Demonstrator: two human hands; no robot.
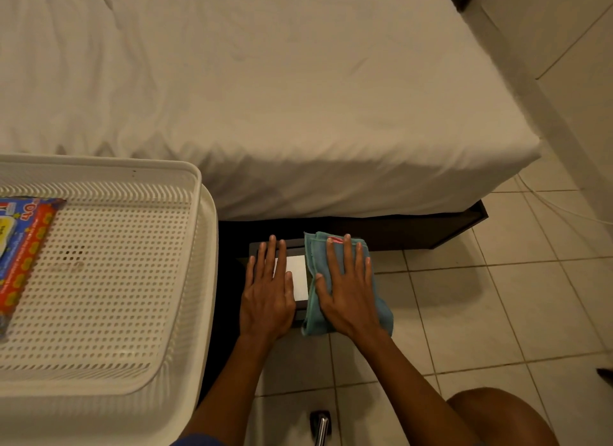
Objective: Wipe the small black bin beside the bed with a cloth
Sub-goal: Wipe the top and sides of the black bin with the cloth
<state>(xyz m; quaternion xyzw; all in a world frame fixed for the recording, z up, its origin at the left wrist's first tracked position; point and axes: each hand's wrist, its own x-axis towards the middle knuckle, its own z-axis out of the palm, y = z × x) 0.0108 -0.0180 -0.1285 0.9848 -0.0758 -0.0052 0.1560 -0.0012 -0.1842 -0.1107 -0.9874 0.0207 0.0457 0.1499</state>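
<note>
A: Big stuff first — bed (265,97) fills the top, white sheet, its near edge hanging over the dark base. White perforated basket (109,279) at left, with a colourful packet (23,243) along its left edge.

B: And the bin?

A: Small black bin (300,304) on the tiled floor (497,313), right against the bed's near edge, just beside the basket's right edge. Seen from above: dark rim, pale rectangle in the middle — liner or lid, can't tell.

B: Hands?

A: Left hand (268,296) lies flat and open on the bin's left side, fingers spread, gripping nothing — steadying it, I'd say. Right hand (348,289) also flat, fingers stretched, pressing a teal cloth (381,309) onto the bin's right edge; palm pressure, not a closed grip. Cloth is folded, draping over the right rim toward the floor.

B: Step?

A: Wiping in hand, right side of the top. Next probably calls for sliding the cloth across toward the left rim, so the left hand must shift, then down the sides.
</note>
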